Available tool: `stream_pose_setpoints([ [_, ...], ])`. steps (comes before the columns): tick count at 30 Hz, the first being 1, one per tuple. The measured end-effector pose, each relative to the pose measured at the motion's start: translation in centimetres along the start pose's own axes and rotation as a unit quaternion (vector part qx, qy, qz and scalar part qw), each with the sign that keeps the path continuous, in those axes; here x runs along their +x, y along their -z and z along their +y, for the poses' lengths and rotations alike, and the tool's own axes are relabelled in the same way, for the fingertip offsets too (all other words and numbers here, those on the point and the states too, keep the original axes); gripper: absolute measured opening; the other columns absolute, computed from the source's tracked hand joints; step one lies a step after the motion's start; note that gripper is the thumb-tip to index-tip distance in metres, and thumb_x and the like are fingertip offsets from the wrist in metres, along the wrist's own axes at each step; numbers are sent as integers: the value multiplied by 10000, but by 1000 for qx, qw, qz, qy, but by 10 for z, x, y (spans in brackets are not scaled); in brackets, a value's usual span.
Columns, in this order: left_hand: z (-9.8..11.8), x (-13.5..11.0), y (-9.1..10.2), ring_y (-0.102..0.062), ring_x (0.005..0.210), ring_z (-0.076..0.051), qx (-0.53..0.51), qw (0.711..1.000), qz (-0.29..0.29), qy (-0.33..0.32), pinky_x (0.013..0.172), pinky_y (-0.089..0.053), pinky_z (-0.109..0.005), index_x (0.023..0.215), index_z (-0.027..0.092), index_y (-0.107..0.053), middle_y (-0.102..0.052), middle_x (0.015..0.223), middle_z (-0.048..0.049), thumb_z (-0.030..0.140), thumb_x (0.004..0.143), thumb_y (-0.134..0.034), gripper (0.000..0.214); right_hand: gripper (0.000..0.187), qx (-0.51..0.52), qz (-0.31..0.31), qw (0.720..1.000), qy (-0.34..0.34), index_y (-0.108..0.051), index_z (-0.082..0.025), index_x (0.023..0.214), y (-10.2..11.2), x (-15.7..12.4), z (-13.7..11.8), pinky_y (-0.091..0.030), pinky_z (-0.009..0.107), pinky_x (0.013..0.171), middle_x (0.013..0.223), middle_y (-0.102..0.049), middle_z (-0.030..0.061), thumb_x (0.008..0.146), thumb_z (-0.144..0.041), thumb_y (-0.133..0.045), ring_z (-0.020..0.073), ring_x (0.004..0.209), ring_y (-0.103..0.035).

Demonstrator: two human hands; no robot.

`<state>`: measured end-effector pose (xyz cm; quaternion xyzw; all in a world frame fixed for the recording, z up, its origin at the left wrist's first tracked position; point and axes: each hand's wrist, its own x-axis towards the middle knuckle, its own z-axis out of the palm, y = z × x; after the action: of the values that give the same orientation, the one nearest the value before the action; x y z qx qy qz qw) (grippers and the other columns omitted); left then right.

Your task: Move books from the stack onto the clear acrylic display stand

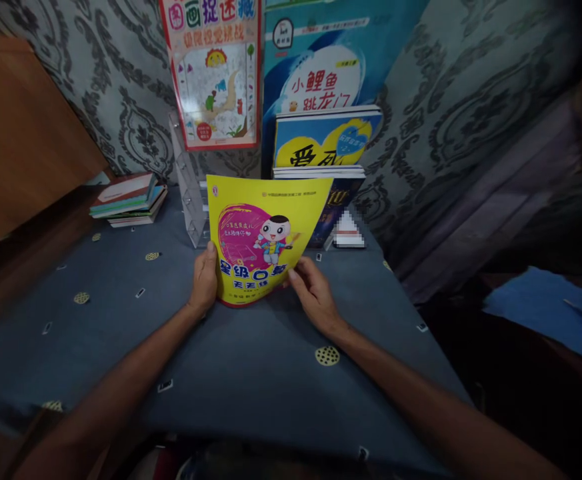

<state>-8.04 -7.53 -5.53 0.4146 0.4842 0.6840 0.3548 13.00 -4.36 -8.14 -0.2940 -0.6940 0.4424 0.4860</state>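
A yellow children's workbook (261, 233) with a cartoon child on its cover stands tilted on the blue patterned tablecloth (251, 373). My left hand (203, 280) grips its lower left edge, thumb on the cover. My right hand (315, 293) holds the lower right corner, fingers closed on the edge. Both forearms reach in from the bottom of the view.
Behind the workbook stand a clear acrylic book stand (191, 193), a blue-and-yellow book (325, 137), a tall blue book (321, 60) and a red-framed picture book (215, 73). A small stack of books (128, 199) lies at the back left. A wooden panel (21, 133) is left; a blue cloth (551, 307) right.
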Motion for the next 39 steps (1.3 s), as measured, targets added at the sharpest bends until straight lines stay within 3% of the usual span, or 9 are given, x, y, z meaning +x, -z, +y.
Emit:
stream_pose_setpoints([
  [12,-8,1,5,-740,850,-241,-11,1000,-11,11,714,-592,-323,852,193,-717,-763,782,-50,726,858,-578,552,265,1,1,1000,-12,-560,-256,1103,-1,-1,-2,-556,383,765,999,-665,50,993,-491,-504,202,822,-621],
  [17,1,-2,4,-711,869,-236,19,1000,2,-10,737,-570,-317,888,192,-688,-751,833,-37,739,844,-584,559,285,-5,1,1000,-21,-598,-252,1085,0,-3,-6,-549,357,753,974,-675,45,994,-502,-497,206,826,-627],
  [21,8,-2,5,-675,964,-225,58,997,25,-50,827,-545,-304,1040,213,-654,-732,1019,-42,657,875,-616,476,282,-11,1,1000,-17,-614,-249,1050,1,-4,-8,-543,349,728,927,-674,42,992,-500,-501,212,801,-627],
  [25,19,-3,6,-654,1068,-247,68,996,3,-65,889,-552,-329,1142,247,-564,-685,1143,-54,579,875,-655,435,285,4,-3,1000,-17,-613,-252,1050,1,-5,-11,-563,367,772,967,-682,50,977,-513,-525,232,855,-649],
  [30,38,-6,12,-632,1164,-295,107,993,-21,-48,933,-560,-369,1220,232,-501,-657,1247,-96,561,813,-720,567,278,9,-13,1000,-23,-605,-253,1070,1,-4,-20,-578,396,837,1057,-693,71,981,-505,-527,255,955,-665],
  [34,51,-6,29,-661,1091,-289,182,977,-92,-58,928,-551,-377,1229,231,-544,-697,1199,-93,537,831,-709,528,328,-17,9,1000,-24,-621,-271,1118,3,-5,-22,-573,439,914,1085,-709,78,947,-545,-563,287,1029,-666],
  [39,54,-6,55,-669,824,-257,309,941,-134,-43,713,-548,-351,1169,240,-609,-737,947,-67,546,861,-646,437,346,-47,-7,998,-31,-639,-263,1096,4,-1,-23,-577,454,891,1064,-718,90,956,-561,-531,300,1023,-673],
])
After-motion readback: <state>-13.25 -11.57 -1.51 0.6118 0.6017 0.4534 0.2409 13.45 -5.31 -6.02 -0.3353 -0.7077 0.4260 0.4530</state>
